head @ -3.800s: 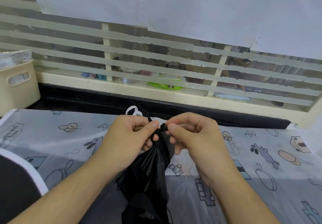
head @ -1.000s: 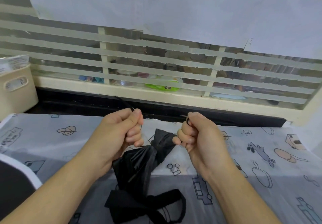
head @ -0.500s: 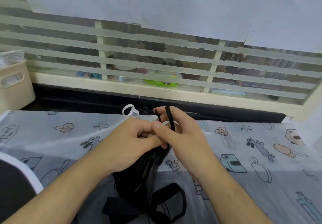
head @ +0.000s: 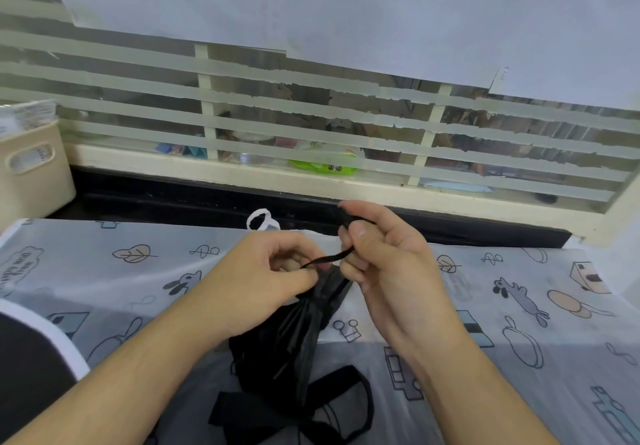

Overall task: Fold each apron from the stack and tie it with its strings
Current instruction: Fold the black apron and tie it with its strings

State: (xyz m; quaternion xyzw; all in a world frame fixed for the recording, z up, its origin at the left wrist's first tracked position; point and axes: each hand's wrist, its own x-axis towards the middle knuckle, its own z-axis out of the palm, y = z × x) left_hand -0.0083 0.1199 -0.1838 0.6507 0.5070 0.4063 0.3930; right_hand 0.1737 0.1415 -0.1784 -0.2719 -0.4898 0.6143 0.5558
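Lengthwise, black apron [head: 291, 337] toward window

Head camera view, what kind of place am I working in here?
Probably a home or small shop's work counter by a window. A patterned apron covers the counter, a cream bin sits at the left, and a striped window partly covered with paper shows cluttered items behind.

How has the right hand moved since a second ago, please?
Yes. The right hand has moved left toward the left hand, closing the gap above the black apron, pinching the string.
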